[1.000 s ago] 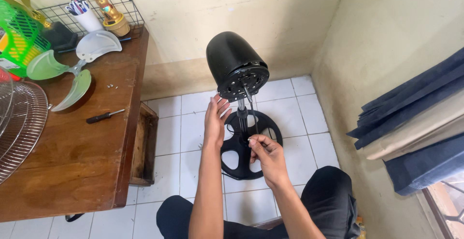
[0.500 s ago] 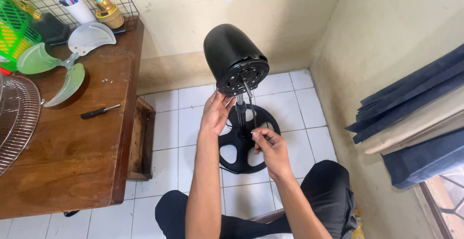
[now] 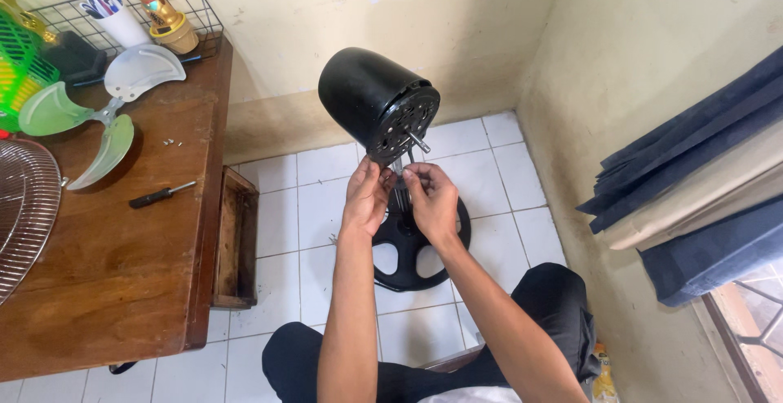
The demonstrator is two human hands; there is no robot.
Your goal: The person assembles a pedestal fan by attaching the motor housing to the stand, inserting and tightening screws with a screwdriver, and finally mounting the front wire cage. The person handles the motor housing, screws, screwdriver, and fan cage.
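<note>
Behind green fan blade (image 3: 77,121), wire basket (image 3: 196,7) with cup of pens (image 3: 118,18), maybe markers.

Your left hand (image 3: 367,195) and right hand (image 3: 432,199) meet just under the black, drum-shaped fan motor housing (image 3: 375,101), fingertips pinching at the neck where it joins the thin stand; what they grip is too small to tell. Below your hands, the round black plastic fan base (image 3: 420,248) with cut-outs sits on the white tiled floor (image 3: 285,207). To your left, the brown wooden worktop (image 3: 106,272) carries a pale green three-bladed fan propeller (image 3: 98,117), a black-handled screwdriver (image 3: 161,194), a round wire fan guard (image 3: 24,207) at its edge, and a black wire basket (image 3: 192,7) at the back. Dark blue folded curtains (image 3: 693,166) hang at your right.
</note>
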